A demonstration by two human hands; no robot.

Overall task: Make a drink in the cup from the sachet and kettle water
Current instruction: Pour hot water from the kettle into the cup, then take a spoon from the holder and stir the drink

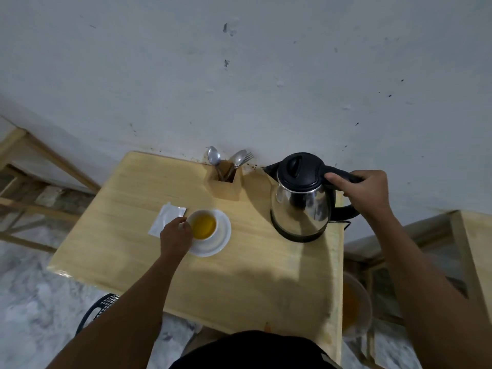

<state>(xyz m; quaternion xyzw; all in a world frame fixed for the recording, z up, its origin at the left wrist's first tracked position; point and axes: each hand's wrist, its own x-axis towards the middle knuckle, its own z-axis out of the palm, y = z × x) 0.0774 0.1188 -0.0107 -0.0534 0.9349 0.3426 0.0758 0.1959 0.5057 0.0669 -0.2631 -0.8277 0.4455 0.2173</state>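
Pale wooden table stands against a scuffed grey wall. Near its left edge the cup, holding amber liquid, sits on a white saucer; the left hand touches the cup's left rim, fingers curled. Just beyond its fingertips lies the white sachet. At the far right corner, the right hand wraps the kettle handle, thumb on top.

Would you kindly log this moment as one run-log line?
left hand: at cup, amber liquid inside | right hand: gripping kettle handle, kettle upright on table | sachet: flat beside saucer
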